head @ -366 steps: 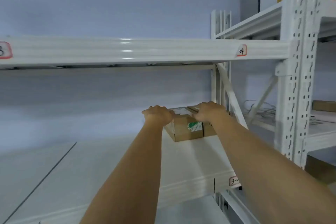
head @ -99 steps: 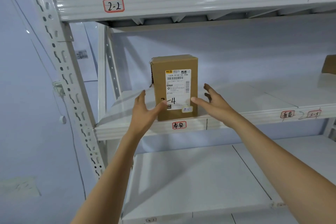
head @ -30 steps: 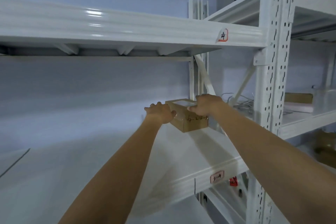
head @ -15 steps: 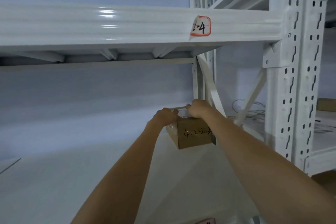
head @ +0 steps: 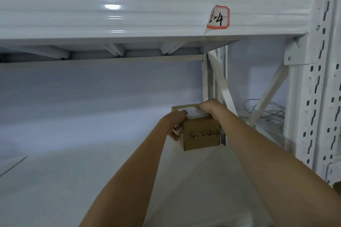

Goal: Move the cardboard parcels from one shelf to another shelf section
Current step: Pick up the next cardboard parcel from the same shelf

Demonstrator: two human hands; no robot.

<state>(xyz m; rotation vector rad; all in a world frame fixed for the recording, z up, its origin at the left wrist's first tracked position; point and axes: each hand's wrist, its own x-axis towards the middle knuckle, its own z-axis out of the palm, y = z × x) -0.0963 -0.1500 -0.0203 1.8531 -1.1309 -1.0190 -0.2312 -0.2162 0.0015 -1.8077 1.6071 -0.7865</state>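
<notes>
A small brown cardboard parcel (head: pixel 202 134) with a white label on top and black handwriting on its near face rests on the white shelf board (head: pixel 73 171), at the back right corner beside the rear upright. My left hand (head: pixel 176 125) grips its left side, fingers curled around the near left edge. My right hand (head: pixel 210 108) lies over its top right edge, covering part of the label. Both forearms reach in from the bottom of the view.
A white beam (head: pixel 129 18) with a red-bordered sticker (head: pixel 218 17) runs overhead. A perforated upright (head: pixel 321 79) and diagonal braces stand at the right. Loose white cables (head: pixel 265 114) lie on the neighbouring shelf behind the brace.
The view has moved closer to the shelf. The parcel sits a little deeper in the right corner, with both hands still on it.
</notes>
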